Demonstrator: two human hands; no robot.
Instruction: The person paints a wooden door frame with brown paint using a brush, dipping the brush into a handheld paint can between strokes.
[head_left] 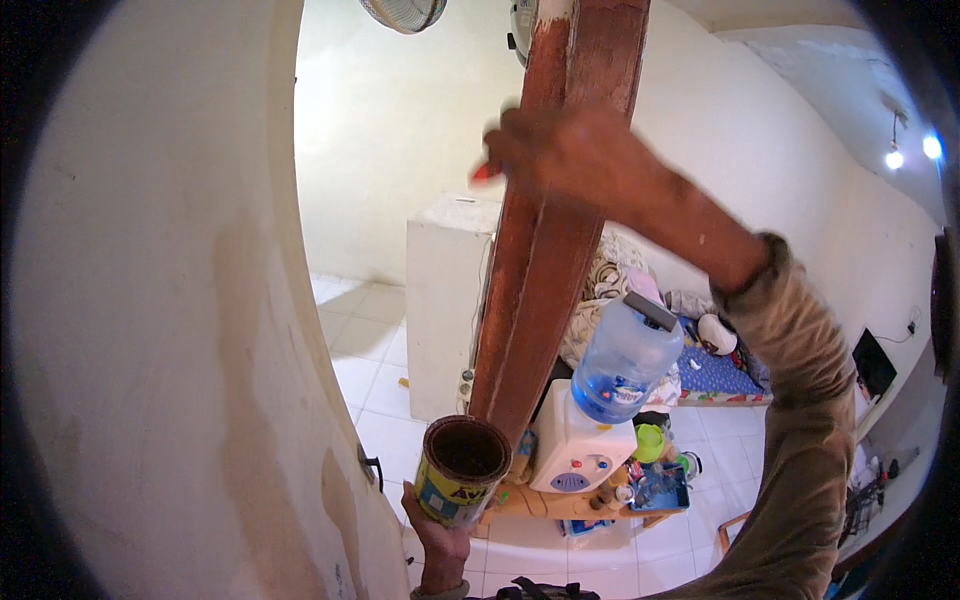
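Observation:
My left hand [440,545] holds an open paint can [455,490] from below and the side, low beside the post. The can has a yellow and blue label, and its inside is stained dark brown. Higher up, my right hand [570,150] is closed against a reddish-brown wooden post [545,270], blurred by motion. A red end [484,174] pokes out of that fist, seemingly the handle of a paintbrush; the rest is hidden by the hand. Near the top of the post, a pale patch [553,12] shows bare of colour.
A cream wall edge [285,250] fills the left side. Beyond the post stand a white cabinet [440,300] and a water dispenser [585,440] with a blue bottle [625,360] on a wooden bench [560,502]. Bedding [720,372] lies farther back, and a fan [405,12] is overhead.

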